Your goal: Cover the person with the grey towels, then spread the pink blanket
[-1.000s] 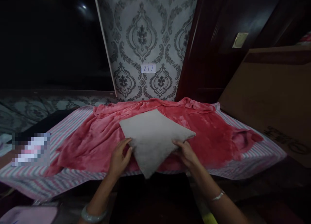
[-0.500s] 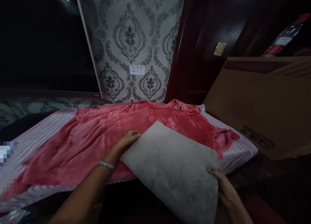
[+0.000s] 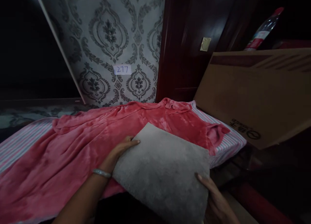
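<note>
A flat grey rectangular sheet with a mottled face is held up at an angle in front of me; its exact material is unclear. My left hand, with a bracelet at the wrist, grips its upper left edge, thumb on the face and the other fingers hidden behind. At the right edge, my right hand has its thumb on the face and its fingers behind the sheet. Beyond and partly under it spreads a rumpled pink plush blanket.
The blanket lies over a striped cloth on a raised surface. A large cardboard box stands at the right, with a plastic bottle on or behind its top. A dark screen and a paper marked 277 are at the wall.
My left thumb has come onto the sheet's face, where the hand was just at its edge before. My view has turned slightly right, and the sheet remains held up.
</note>
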The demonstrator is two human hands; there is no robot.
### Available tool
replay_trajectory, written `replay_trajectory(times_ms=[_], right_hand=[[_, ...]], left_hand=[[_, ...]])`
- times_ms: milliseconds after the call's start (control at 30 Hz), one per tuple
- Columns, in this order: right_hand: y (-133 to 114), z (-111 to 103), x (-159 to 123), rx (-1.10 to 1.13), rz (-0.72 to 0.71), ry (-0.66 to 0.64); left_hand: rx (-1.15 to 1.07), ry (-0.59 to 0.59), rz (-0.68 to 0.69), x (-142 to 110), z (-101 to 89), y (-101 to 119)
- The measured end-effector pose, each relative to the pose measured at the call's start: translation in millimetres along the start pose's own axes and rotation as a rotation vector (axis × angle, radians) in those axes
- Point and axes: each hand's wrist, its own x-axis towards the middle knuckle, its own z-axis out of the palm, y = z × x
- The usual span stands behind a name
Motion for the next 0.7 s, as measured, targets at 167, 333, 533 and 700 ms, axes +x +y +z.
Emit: replay_trajectory(times_ms=[167, 333, 533, 700], right_hand=[[-15.0, 11.6, -4.9, -0.056, -0.102, -0.018], [-75.6, 34.6, -3.2, -0.207, -0.18, -0.044], [-156.3, 80.4, 31.1, -0.399, -0.268, -0.217], [-186.4, 110.3, 40.9, -0.509, -0.362, -0.403]], left_hand=[[-0.029, 0.047, 0.053, -12.3, 4.6, 10.6], [-0.075, 0.1, 0.086, -33.0, 7.7, 24.3], [-0.294, 0.348, 0.068, -77.8, 0.4, 50.9], [-0.454, 0.393, -0.169, -112.6, 1.0, 59.9]])
